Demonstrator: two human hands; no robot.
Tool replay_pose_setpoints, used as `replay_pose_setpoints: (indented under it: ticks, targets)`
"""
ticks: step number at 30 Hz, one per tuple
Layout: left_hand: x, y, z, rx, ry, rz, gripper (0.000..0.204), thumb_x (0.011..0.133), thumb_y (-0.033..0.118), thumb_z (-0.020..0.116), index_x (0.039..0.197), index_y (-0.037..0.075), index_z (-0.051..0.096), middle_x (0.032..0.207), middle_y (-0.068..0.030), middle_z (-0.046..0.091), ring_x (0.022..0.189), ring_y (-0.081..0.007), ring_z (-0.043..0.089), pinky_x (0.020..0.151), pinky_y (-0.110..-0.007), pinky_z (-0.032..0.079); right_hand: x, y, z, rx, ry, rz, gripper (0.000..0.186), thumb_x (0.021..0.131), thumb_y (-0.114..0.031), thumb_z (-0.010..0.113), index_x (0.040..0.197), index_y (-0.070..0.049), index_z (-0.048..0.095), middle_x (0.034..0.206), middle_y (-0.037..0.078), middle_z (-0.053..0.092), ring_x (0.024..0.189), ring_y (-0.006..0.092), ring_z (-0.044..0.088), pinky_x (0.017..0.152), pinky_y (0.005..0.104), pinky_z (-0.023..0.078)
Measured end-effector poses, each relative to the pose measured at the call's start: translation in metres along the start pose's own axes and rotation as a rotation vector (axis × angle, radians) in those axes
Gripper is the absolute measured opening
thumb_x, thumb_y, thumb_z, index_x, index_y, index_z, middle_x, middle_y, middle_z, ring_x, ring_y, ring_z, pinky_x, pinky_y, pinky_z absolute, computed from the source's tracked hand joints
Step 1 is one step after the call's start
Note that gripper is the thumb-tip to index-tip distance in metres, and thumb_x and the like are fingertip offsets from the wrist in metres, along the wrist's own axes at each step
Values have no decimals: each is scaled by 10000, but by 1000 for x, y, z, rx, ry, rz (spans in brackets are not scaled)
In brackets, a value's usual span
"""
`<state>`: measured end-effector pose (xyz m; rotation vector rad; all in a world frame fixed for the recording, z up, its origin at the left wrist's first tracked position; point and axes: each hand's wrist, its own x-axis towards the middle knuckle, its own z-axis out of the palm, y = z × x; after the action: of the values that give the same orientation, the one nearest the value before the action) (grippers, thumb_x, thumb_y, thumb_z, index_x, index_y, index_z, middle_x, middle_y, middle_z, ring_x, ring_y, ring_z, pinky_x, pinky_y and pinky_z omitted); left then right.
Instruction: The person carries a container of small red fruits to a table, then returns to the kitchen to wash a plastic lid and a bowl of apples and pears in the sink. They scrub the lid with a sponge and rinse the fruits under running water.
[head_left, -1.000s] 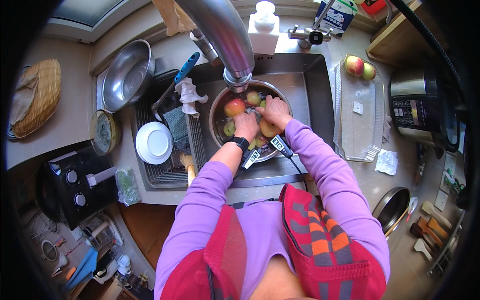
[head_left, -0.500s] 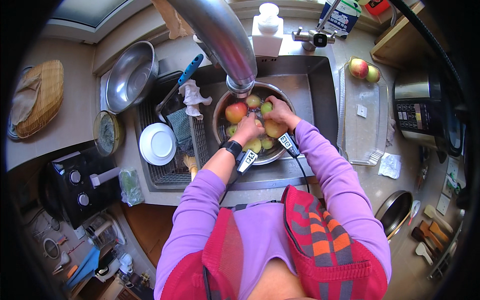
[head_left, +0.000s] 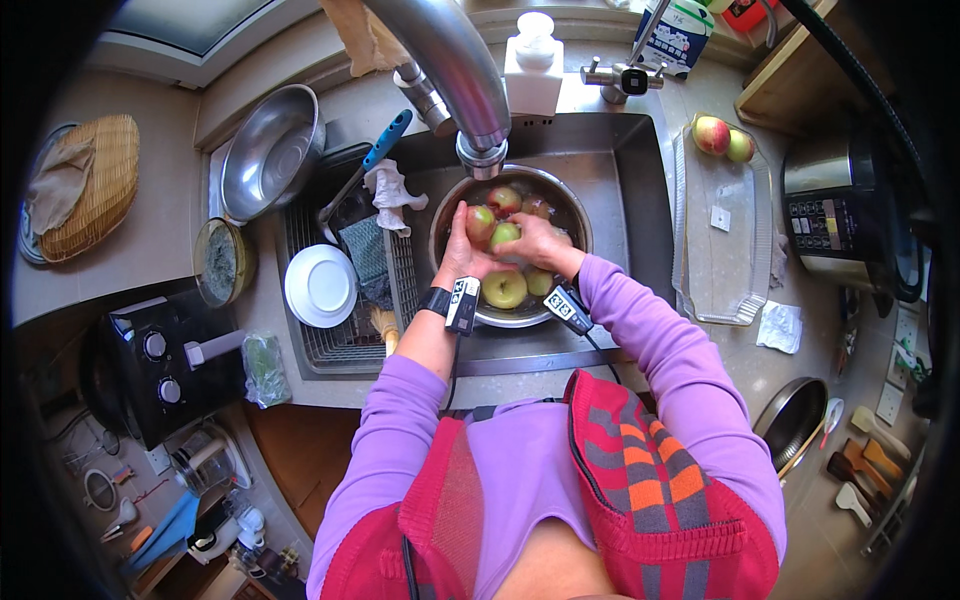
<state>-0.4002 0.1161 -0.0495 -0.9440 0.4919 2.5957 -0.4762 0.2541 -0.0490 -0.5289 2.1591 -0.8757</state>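
A steel bowl (head_left: 437,290) of water and several apples stands in the sink under the faucet. My right hand (head_left: 543,246) reaches in from the right, its fingers closed on a small green apple (head_left: 505,237). My left hand (head_left: 462,253) is at the bowl's left side, palm turned inward and fingers stretched out, beside a red-and-green apple (head_left: 480,222). A larger yellow-green apple (head_left: 504,289) floats just below both hands. Behind them lies a redder apple (head_left: 505,199). Other apples are partly hidden by my right hand.
The faucet (head_left: 483,150) hangs close above the bowl. Left of it, a wire drainer (head_left: 330,357) holds a white dish (head_left: 320,286) and a ladle (head_left: 385,142). A clear plastic tray (head_left: 725,290) with two apples (head_left: 712,135) lies right of the sink. A soap bottle (head_left: 534,70) stands behind.
My left hand has moved left and turned its palm inward, fingers straightened. My right hand has come lower and left with the green apple. The apples in the water have shifted.
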Motion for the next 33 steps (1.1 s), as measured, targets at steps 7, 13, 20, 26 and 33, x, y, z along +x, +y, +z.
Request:
replay_pose_setpoints:
  ticks: [7,13,20,26,33]
  targets:
    - [-12,8,-16,295,276,23,662,704,611,562,1217,212,435,1182,-68,467,1053,-266,448,858,-595,328,35,15,-11,-4,58,-45,362,717,-273,649,945,6,622,809,170,638,761,291,620,692,365,481]
    - [-12,6,-22,408,404,-22,698,689,596,604,1250,234,401,1230,-63,418,1101,-292,396,855,-563,345,68,25,29,-469,352,-252,366,709,-297,626,1012,-123,518,929,167,569,870,361,550,719,466,427]
    - [-11,11,-26,296,430,-48,713,680,614,595,1249,235,395,1241,-79,398,1100,-309,382,861,-567,331,68,34,30,-494,138,-140,375,707,-202,620,1035,-102,468,939,212,570,853,383,560,724,485,434]
    - [-22,6,-23,130,426,91,720,694,622,563,1265,228,368,1283,-88,374,1171,-320,343,912,-598,258,43,23,-1,265,-62,-96,563,749,-174,564,1281,-149,384,994,138,580,844,262,605,731,387,494]
    - [-18,-1,-20,238,458,275,761,712,645,531,1301,214,315,1279,-96,395,1144,-319,408,883,-604,285,8,11,-17,1009,-396,110,418,807,-182,487,1222,-153,441,1157,80,482,984,206,526,727,326,492]
